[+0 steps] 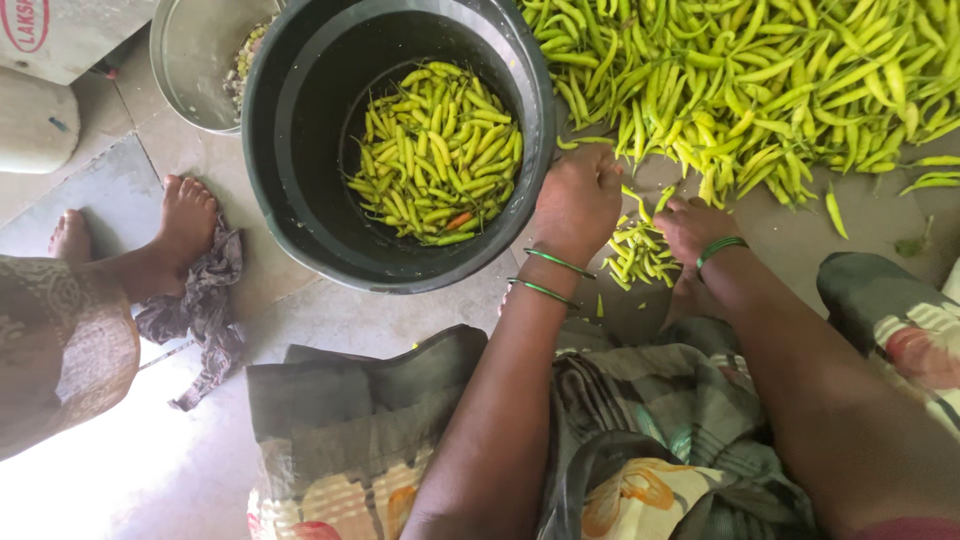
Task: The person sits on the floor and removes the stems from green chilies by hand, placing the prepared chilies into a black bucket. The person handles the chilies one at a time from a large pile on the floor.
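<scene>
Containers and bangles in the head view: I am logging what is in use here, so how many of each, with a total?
Black bucket holding green chillies: 1
Metal pot: 1
Green bangles on the left hand, at the wrist: 2
Green bangles on the right hand, at the wrist: 1, maybe more
Total: 5

2 hands (pixel 578 200), 1 black bucket (pixel 300 150)

Grey stone floor (pixel 330 320), pale slab (pixel 110 195) at left, bright daylight glare lower left.
</scene>
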